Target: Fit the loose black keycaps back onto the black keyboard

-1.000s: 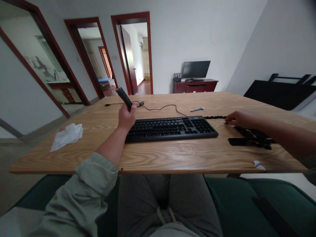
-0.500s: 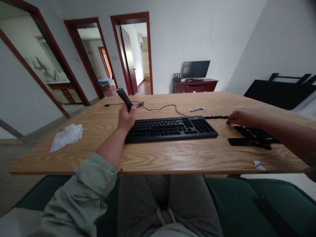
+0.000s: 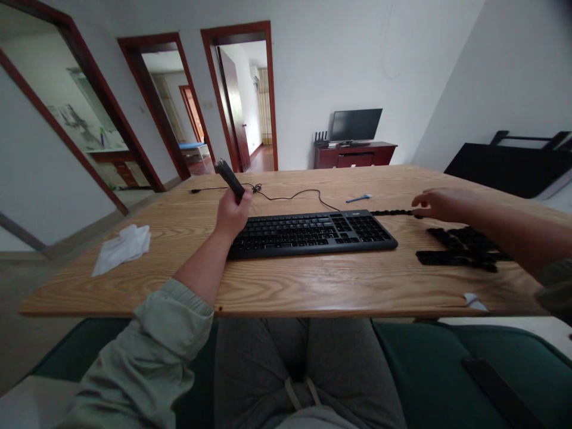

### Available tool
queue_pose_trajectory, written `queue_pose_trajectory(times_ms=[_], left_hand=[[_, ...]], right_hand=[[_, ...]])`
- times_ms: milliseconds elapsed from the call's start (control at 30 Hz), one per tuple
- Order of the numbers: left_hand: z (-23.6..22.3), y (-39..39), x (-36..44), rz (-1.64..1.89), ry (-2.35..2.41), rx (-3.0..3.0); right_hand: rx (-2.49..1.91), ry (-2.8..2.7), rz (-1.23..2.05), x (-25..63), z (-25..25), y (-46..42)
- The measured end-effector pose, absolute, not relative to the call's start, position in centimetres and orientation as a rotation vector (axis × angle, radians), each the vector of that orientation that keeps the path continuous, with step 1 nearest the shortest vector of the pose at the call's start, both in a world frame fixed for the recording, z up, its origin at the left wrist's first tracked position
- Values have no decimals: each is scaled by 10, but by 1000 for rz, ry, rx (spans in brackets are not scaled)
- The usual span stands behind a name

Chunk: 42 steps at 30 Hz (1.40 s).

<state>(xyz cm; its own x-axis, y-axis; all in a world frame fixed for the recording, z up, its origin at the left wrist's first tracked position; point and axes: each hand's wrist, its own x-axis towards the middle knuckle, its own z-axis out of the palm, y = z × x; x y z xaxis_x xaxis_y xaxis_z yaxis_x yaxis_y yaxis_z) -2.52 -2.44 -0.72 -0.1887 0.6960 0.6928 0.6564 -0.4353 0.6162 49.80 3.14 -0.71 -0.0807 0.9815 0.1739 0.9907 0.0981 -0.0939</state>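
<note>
A black keyboard (image 3: 313, 233) lies on the wooden table (image 3: 286, 286) in front of me. My left hand (image 3: 231, 213) is closed round a dark stick-shaped tool (image 3: 229, 177), held upright above the keyboard's left end. My right hand (image 3: 435, 204) hovers a little above the table right of the keyboard, fingers loosely curled and pointing left, over the end of a row of loose black keycaps (image 3: 392, 212). A heap of more loose keycaps (image 3: 460, 249) lies just near of that hand. I cannot make out whether the fingertips hold a keycap.
A crumpled white tissue (image 3: 121, 247) lies at the table's left. The keyboard's cable (image 3: 286, 195) coils behind it, a small blue tool (image 3: 357, 198) beside it. A scrap of white paper (image 3: 473, 301) sits at the near right edge. Doorways and a monitor (image 3: 355, 124) stand beyond.
My right hand has lifted off the keycap heap and moved slightly away from me, to the end of the keycap row. The left hand has stayed put with its tool.
</note>
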Motion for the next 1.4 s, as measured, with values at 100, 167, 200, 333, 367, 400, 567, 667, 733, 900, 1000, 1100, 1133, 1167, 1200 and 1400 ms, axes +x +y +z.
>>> queue_pose_trajectory(times_ms=[100,167,200,333,367,400,567,667,733,900,1000,1100,1133,1167,1200,1400], left_hand=[[-6,-27,-19,1547,1627,2048],[-5,-30,-15,1403,1570,2107],[-4,-32,-13,1332,1539,2135],[-2,-37,-13,1096,1485,2214],[-1,-38,-13,1055,1453,2247],[1,-39,-14,1015,1404,2286],[9,-43,-16,846,1212,2390],[11,-46,-15,801,1239,2317],[11,-49,-15,773,1247,2299],[7,-51,-14,766,1125,2442],[4,-48,-16,767,1055,2474],[3,-46,-20,657,1118,2467],[3,-46,-20,620,1175,2456],[2,-46,-21,596,1235,2447],[2,-47,-21,587,1280,2442],[0,-48,-19,614,1296,2453]], right_hand=[[-1863,-2293,-50,454,20,21],[-1671,-2264,-82,409,38,10],[-1581,-2214,-46,383,45,4],[-1114,-2114,327,277,49,-24],[-1020,-2104,407,255,45,-30],[-957,-2102,477,235,40,-36],[-807,-2155,593,190,12,-48],[-794,-2124,600,195,3,-46],[-802,-2045,620,199,0,-45],[-718,-2090,627,193,2,-50],[-696,-2121,587,187,2,-51],[-747,-2048,623,187,-1,-49],[-767,-2028,641,188,-2,-48],[-785,-2012,654,188,-3,-47],[-797,-2000,660,189,-4,-46],[-779,-1995,638,189,-6,-44]])
